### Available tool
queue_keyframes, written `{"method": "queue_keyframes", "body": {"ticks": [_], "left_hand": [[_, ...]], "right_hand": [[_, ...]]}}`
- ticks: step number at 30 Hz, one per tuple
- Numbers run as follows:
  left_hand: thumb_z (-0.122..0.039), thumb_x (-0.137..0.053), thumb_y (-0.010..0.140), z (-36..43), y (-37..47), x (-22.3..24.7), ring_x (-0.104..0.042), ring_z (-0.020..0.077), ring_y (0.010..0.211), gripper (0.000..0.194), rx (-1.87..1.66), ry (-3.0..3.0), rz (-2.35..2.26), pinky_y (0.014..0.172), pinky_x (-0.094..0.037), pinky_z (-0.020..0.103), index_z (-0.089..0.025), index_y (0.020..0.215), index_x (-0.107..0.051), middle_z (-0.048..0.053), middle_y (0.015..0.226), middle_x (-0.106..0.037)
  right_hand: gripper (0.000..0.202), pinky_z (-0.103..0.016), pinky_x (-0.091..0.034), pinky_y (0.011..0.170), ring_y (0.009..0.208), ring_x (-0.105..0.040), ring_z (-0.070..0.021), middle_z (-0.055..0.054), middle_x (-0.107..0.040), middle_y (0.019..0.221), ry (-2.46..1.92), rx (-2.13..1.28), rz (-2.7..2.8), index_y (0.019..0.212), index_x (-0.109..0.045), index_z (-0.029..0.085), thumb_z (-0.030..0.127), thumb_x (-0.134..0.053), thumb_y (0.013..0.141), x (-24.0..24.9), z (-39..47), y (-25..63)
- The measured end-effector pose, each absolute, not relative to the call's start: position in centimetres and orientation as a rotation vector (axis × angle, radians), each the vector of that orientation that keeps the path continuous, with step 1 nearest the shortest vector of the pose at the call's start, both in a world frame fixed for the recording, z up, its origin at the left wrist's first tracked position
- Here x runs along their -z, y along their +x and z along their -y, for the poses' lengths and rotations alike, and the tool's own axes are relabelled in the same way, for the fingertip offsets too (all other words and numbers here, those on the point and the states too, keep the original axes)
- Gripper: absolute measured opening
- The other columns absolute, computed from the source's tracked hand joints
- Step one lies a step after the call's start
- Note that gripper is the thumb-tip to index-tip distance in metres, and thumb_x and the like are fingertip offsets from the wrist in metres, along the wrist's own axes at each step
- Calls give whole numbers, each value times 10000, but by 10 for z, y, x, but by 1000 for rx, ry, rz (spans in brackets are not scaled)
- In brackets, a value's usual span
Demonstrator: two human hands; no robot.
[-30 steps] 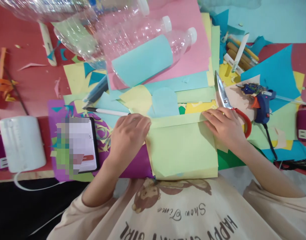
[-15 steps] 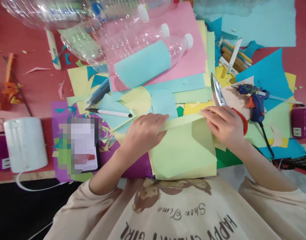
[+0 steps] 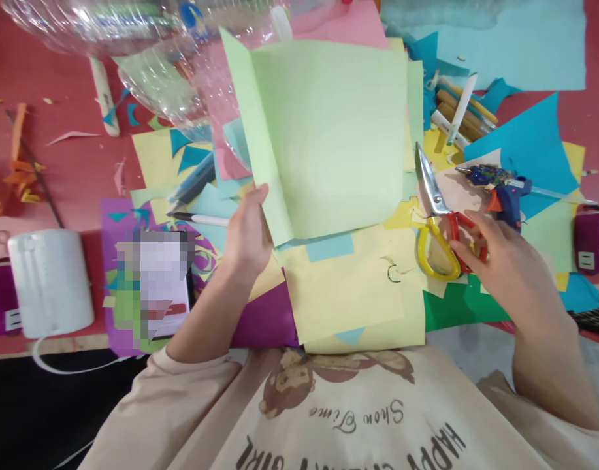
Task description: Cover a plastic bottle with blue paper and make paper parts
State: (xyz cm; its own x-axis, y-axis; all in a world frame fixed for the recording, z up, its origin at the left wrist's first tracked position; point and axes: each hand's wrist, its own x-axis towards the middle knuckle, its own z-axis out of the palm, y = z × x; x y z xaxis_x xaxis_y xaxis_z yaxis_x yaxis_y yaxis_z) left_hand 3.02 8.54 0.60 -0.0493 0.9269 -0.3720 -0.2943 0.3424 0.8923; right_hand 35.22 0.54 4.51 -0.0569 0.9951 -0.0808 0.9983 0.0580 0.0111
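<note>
My left hand [image 3: 247, 238] is closed on a pale green sheet of paper [image 3: 333, 137], gripping its lower left edge. The sheet is lifted and tilted, with a creased strip standing along its left side. My right hand [image 3: 515, 271] has its thumb and fingers around the red handle of a pair of scissors [image 3: 437, 254]. The scissors' yellow handle lies beside the red one, and their metal blades point away from me. Under the raised sheet are pale yellow papers [image 3: 348, 294].
Behind the sheet lie clear plastic bottles [image 3: 157, 85], partly covered. A blue glue gun [image 3: 509, 202] sits beyond my right hand, near several pens [image 3: 456, 108]. To the left are a phone [image 3: 164, 281], a white box-shaped device [image 3: 50, 282] and paper scraps.
The green sheet has been raised and turned, so its folded strip now runs along the left. My right hand has left the paper and moved right onto the scissors' handle.
</note>
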Motion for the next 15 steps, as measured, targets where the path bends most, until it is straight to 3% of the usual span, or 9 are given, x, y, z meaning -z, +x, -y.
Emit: {"method": "queue_keyframes", "body": {"ticks": [4, 8, 11, 15], "left_hand": [[-334, -453, 814, -80, 47, -9, -570, 271, 1218, 225, -1084, 604, -1096, 1013, -488, 433, -201, 892, -617, 59, 995, -706], [-339, -517, 828, -76, 53, -5, -554, 271, 1245, 233, -1007, 631, -988, 1013, -494, 437, -210, 1007, -592, 54, 1136, -678], [-310, -596, 786, -75, 52, 0, -587, 280, 1202, 274, -980, 654, -976, 985, -517, 437, -213, 1042, -583, 61, 1162, -670], [-275, -643, 761, -74, 49, 2, -614, 271, 1162, 288, -977, 722, -971, 967, -530, 429, -231, 1038, -576, 49, 1145, -672]], "right_hand": [[644, -306, -368, 499, 720, -659, -284, -189, -671, 966, 1997, 70, -2100, 1419, -383, 73, 498, -427, 937, -38, -7, 349], [671, -273, -263, 466, 625, -628, -234, -148, -679, 919, 1967, -35, -2055, 1449, -342, 110, 533, -417, 933, -33, -14, 341], [648, -276, -228, 465, 616, -627, -235, -152, -689, 922, 1934, -38, -2051, 1424, -390, 103, 521, -433, 932, -33, -18, 337], [528, -289, -288, 505, 659, -636, -253, -138, -715, 894, 2066, 75, -2067, 1292, -534, 119, 476, -503, 903, -33, -20, 338]]}}
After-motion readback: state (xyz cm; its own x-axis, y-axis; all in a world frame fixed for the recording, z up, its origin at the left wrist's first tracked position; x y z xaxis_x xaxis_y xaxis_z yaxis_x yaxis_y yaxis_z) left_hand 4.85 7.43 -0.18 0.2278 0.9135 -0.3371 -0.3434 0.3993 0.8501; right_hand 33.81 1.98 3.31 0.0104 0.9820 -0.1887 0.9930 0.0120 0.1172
